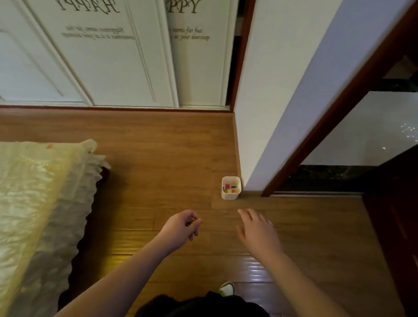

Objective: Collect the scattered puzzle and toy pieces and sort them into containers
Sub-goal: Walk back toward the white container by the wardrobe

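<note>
While one white container [230, 188] holds several toy pieces [229, 188], left hand [182, 226] curls, right hand [257, 228] spreads.

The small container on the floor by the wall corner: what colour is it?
White container, seen in the head view.

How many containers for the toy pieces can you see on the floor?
1: a white container on the wooden floor by the wall corner, coloured pieces inside. Others may lie out of view.
</note>
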Action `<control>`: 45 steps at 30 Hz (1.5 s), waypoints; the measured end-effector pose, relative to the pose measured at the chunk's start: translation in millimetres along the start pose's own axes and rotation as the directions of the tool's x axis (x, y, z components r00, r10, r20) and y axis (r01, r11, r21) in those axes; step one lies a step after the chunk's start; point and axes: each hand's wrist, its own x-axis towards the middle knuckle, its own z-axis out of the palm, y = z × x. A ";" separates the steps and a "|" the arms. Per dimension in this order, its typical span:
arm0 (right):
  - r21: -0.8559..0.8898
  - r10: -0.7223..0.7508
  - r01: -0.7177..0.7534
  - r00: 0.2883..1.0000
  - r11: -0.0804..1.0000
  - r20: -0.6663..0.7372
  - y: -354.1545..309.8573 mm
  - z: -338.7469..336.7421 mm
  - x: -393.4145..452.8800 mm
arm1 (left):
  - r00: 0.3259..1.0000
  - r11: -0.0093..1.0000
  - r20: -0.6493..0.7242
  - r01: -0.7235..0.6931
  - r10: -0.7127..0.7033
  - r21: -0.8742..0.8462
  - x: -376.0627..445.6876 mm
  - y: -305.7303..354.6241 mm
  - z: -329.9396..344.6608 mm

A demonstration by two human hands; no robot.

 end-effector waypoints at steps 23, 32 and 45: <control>0.224 0.298 -0.287 0.955 0.932 -0.016 69.7 13.4 223.3 | 0.985 0.972 0.150 -0.112 0.081 0.209 334.4 54.3 14.4; 0.205 0.246 -0.235 0.969 0.950 -0.033 142.6 124.9 322.8 | 0.978 0.950 0.202 -0.108 0.049 0.292 478.9 -47.4 122.1; 0.186 0.194 -0.209 0.976 0.960 0.095 217.8 315.5 413.4 | 0.975 0.903 0.222 -0.106 0.012 0.416 650.8 -179.5 265.3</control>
